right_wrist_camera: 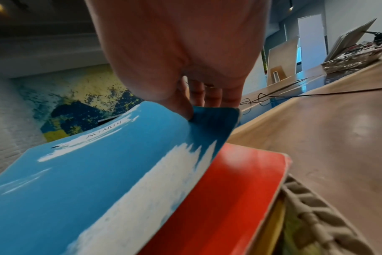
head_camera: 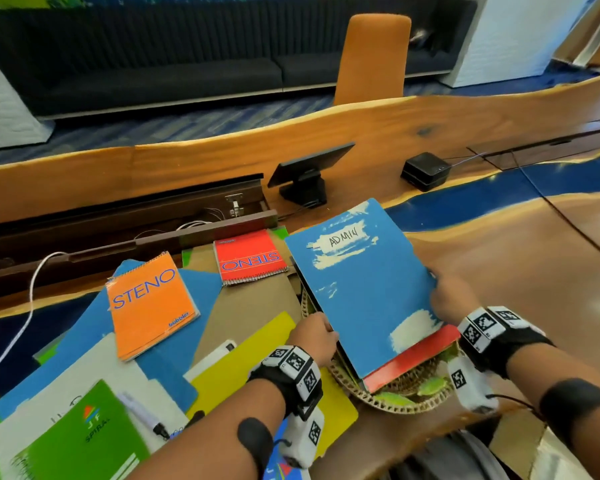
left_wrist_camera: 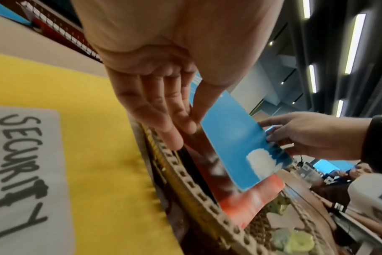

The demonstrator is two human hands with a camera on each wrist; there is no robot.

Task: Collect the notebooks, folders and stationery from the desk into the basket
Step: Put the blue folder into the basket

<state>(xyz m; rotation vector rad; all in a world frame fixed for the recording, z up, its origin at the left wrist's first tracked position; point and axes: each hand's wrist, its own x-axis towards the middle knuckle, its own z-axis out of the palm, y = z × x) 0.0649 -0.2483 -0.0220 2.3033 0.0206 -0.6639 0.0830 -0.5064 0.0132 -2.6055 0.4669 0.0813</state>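
A blue folder (head_camera: 361, 289) labelled ADMIN lies tilted over the woven basket (head_camera: 378, 401), on top of a red folder (head_camera: 416, 358). My right hand (head_camera: 447, 299) pinches its right edge, thumb on top (right_wrist_camera: 185, 107). At the folder's left edge, my left hand (head_camera: 314, 336) has the thumb on the blue cover and straight fingers (left_wrist_camera: 164, 120) below the edge. In the wrist views the blue folder (left_wrist_camera: 236, 143) (right_wrist_camera: 98, 172) covers most of the red folder (left_wrist_camera: 251, 198) (right_wrist_camera: 229, 198) inside the basket rim (left_wrist_camera: 196, 198) (right_wrist_camera: 316, 207).
Left of the basket lie a yellow folder (head_camera: 257, 358) labelled SECURITY, an orange STENO pad (head_camera: 149, 306), a red STENO pad (head_camera: 250, 258), a green spiral notebook (head_camera: 80, 438), a marker (head_camera: 142, 414) and blue folders (head_camera: 194, 292). A tablet stand (head_camera: 305, 171) and a black box (head_camera: 425, 169) stand behind.
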